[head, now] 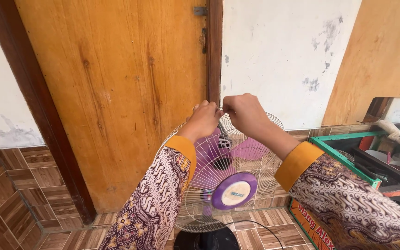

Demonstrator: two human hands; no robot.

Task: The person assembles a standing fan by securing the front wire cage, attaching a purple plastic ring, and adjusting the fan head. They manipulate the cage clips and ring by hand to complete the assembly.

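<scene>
Fan: a stand fan point(230, 173) stands on the tiled floor point(265, 231) before the wooden door point(116, 92), its front grille point(195, 185) hanging forward of the purple blades point(248, 149).
Left hand: left hand point(203, 119) is pinched shut on the grille's top rim, likely steadying it.
Right hand: right hand point(244, 111) is closed on the same rim, touching the left; probably working a clip there.
Hidden: the fingertips and any clip are hard to make out behind the knuckles.
Cut off: the dark base point(207, 240) below the fan; the green crate point(348, 148) right of it.
</scene>
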